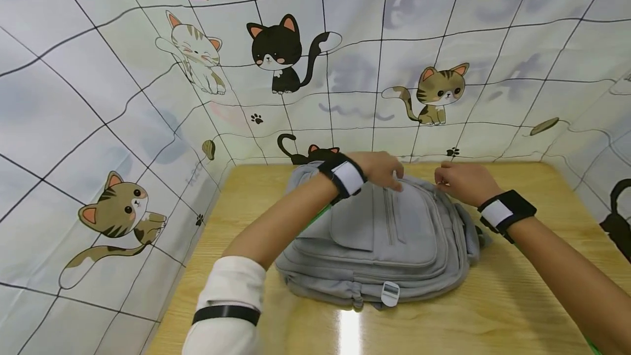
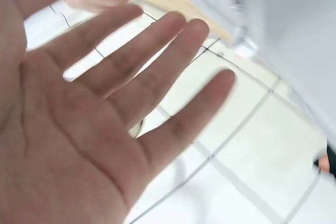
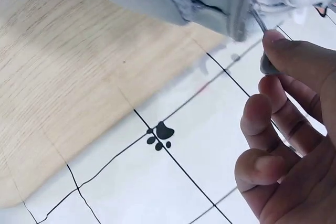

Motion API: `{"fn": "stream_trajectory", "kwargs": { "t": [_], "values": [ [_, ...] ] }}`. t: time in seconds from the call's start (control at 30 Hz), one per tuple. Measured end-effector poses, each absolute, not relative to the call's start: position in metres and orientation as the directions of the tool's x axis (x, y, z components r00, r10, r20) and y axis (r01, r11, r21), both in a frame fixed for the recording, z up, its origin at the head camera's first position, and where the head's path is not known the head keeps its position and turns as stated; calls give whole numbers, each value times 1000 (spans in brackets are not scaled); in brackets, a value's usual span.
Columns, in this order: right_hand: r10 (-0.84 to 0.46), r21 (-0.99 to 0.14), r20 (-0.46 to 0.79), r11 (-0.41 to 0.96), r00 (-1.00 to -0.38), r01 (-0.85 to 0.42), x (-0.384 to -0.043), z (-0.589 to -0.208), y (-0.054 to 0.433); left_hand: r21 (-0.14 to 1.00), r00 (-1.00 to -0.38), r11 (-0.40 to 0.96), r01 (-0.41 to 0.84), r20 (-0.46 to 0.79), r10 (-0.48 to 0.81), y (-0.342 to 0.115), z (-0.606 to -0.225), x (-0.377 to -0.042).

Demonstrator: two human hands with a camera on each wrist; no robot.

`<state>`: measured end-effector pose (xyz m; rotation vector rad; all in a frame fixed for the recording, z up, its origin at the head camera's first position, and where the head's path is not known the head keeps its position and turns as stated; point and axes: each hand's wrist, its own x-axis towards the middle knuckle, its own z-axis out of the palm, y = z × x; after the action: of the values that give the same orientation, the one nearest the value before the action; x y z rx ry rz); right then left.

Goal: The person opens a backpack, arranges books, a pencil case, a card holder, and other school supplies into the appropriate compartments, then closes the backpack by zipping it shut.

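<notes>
A grey backpack (image 1: 355, 229) lies on the wooden table, its front pocket and zippers facing up. At its far right edge my right hand (image 1: 465, 184) pinches a zipper pull (image 3: 268, 65) between thumb and index finger, the other fingers loosely bent. The pull is stretched away from the bag's zipper in the right wrist view. My left hand (image 1: 380, 170) is over the far top part of the backpack, near the front pocket. In the left wrist view the left palm (image 2: 89, 135) faces the camera with straight, spread fingers and nothing in them.
The table (image 1: 236, 201) runs under the bag to the cloth backdrop (image 1: 345, 108), which is printed with cats and grid lines. A strap buckle (image 1: 390, 293) sticks out at the bag's near side. Both wrists wear black bands.
</notes>
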<state>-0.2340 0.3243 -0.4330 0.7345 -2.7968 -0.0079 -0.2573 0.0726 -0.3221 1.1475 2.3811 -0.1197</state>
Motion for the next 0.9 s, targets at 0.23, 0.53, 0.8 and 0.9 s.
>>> {"fn": "stream_trajectory", "kwargs": {
  "t": [0.23, 0.53, 0.8, 0.9],
  "values": [
    [-426, -25, 208, 897, -880, -440, -216, -424, 334, 246, -576, 720, 649, -459, 676, 155, -367, -283],
    [-376, -49, 256, 915, -891, -400, -202, -431, 326, 421, -560, 668, 614, -365, 744, 184, -419, -273],
    [-175, -320, 22, 932, -984, -172, -188, -426, 324, 342, -581, 660, 669, -313, 751, 192, -430, -277],
    [-189, -394, -124, 910, -974, -127, -188, -432, 318, 301, -599, 668, 681, -296, 744, 197, -429, -281]
  ]
}}
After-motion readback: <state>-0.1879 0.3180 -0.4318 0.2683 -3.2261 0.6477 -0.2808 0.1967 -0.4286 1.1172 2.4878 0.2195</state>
